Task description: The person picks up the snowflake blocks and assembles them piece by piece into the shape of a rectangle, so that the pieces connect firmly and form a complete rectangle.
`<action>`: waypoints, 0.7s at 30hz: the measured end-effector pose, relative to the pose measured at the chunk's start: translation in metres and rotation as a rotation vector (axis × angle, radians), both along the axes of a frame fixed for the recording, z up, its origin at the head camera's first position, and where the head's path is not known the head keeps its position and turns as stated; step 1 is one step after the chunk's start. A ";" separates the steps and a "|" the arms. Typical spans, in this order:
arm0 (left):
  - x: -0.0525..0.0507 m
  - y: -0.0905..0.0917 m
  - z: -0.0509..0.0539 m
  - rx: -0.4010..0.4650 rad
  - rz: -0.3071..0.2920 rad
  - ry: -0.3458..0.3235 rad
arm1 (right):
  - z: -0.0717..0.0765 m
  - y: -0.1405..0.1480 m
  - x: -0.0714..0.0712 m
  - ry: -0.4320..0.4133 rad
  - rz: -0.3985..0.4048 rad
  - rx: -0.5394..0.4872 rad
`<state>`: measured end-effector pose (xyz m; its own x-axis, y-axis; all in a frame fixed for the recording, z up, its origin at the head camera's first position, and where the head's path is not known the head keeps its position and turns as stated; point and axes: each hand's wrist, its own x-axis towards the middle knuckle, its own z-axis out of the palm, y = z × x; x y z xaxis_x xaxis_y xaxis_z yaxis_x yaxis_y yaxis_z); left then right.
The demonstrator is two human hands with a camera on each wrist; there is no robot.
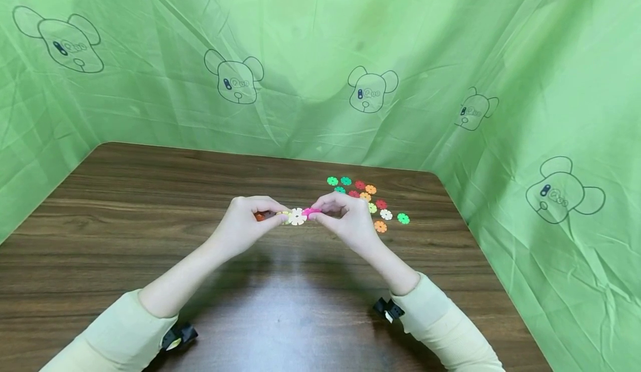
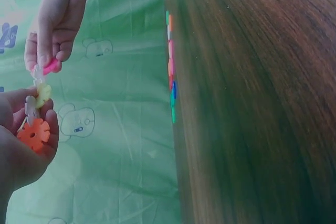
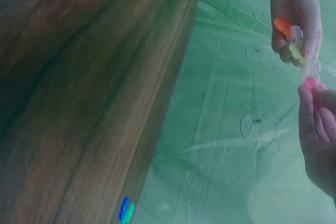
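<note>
A short chain of joined notched discs is held between both hands above the table. My left hand (image 1: 246, 221) pinches its yellow disc (image 2: 43, 95); an orange disc (image 2: 34, 135) and a whitish disc (image 2: 31, 109) lie against that palm. In the middle of the chain shows a white disc (image 1: 297, 216). With thumb and fingertips, my right hand (image 1: 350, 220) pinches the pink disc (image 1: 311, 212) at the chain's right end, which meets the white one. Fingers partly cover the yellow and pink discs.
Several loose discs in green, red, orange and white, among them a white disc (image 1: 386, 214) and a green disc (image 1: 403, 218), lie on the wooden table (image 1: 150, 194) behind and beside my right hand. A green cloth (image 1: 300, 127) with bear outlines surrounds the table's back and sides.
</note>
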<state>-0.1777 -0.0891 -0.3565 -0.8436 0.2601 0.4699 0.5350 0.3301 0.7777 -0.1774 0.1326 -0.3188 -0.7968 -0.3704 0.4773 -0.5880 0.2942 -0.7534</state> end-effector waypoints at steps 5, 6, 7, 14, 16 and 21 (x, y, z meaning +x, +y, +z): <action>0.000 0.000 0.000 -0.014 0.006 0.021 | -0.001 -0.001 0.000 0.015 0.010 -0.011; 0.000 0.000 0.000 -0.013 0.007 0.021 | -0.001 -0.001 0.000 0.018 0.009 -0.009; 0.000 0.000 0.000 -0.013 0.011 0.019 | -0.001 -0.002 -0.001 0.024 0.004 -0.003; 0.000 -0.001 -0.001 -0.006 0.033 -0.032 | 0.001 -0.003 -0.004 0.025 0.027 0.030; -0.002 -0.001 -0.003 0.000 0.038 -0.042 | 0.000 -0.002 -0.006 0.023 0.038 0.045; -0.003 -0.006 -0.005 0.011 0.055 -0.060 | -0.009 0.011 -0.019 0.007 0.067 0.071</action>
